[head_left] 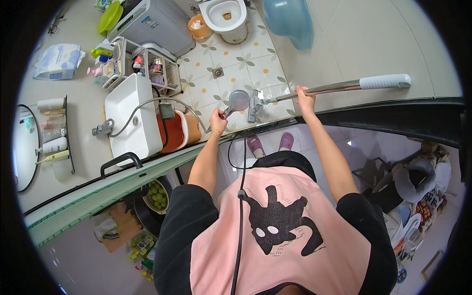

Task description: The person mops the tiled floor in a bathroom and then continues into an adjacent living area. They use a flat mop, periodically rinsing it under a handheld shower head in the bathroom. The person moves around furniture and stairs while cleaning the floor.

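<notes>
My left hand (219, 123) grips the handle of a shower head (239, 100), its round face over the bathroom floor. A metal hose (147, 100) links it past the white sink (129, 121) to the tap (105, 129). In my right hand (305, 100) is the metal pole of a long-handled floor tool (332, 87). Its white grip (385, 81) points to the right. The grey flat head (253, 107) of the tool sits just right of the shower head. Whether water is flowing I cannot tell.
A floor drain (218, 72) lies in the patterned tiles, below the toilet (225, 16) and an orange bin (200, 27). Left stand a rolling shelf (147, 66) and a red bucket (172, 131). A glass door (110, 188) and a dark threshold (258, 127) edge the bathroom.
</notes>
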A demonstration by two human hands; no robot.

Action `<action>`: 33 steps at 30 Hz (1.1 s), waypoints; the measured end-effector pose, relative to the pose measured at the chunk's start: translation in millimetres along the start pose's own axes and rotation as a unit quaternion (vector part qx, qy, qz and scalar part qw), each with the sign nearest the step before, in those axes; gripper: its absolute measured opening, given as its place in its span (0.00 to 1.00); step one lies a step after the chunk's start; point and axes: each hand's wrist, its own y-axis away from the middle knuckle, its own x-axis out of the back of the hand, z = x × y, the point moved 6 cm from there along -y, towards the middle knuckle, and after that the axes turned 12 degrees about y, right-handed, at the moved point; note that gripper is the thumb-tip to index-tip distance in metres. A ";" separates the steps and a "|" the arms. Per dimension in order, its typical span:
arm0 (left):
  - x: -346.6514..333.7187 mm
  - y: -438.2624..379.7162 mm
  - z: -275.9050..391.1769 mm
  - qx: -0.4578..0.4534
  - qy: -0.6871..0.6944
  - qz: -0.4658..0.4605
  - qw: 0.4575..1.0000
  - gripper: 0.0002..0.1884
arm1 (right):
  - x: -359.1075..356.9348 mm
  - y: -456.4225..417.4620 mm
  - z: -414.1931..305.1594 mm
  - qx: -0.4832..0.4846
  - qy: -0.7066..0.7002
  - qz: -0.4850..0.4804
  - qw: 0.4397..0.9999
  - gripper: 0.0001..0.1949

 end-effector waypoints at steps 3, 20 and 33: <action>-12.9 2.0 12.0 -0.017 0.053 -0.033 0.998 0.08 | 1.4 -0.8 1.3 -0.004 0.001 0.007 1.000 0.11; 38.5 -60.5 -7.1 0.023 -0.075 0.004 0.997 0.10 | 1.9 4.3 -1.7 -0.038 0.027 -0.035 0.998 0.09; 82.2 -108.1 25.6 0.003 -0.100 -0.064 0.993 0.08 | 3.4 -5.2 1.4 -0.036 0.063 -0.047 0.996 0.12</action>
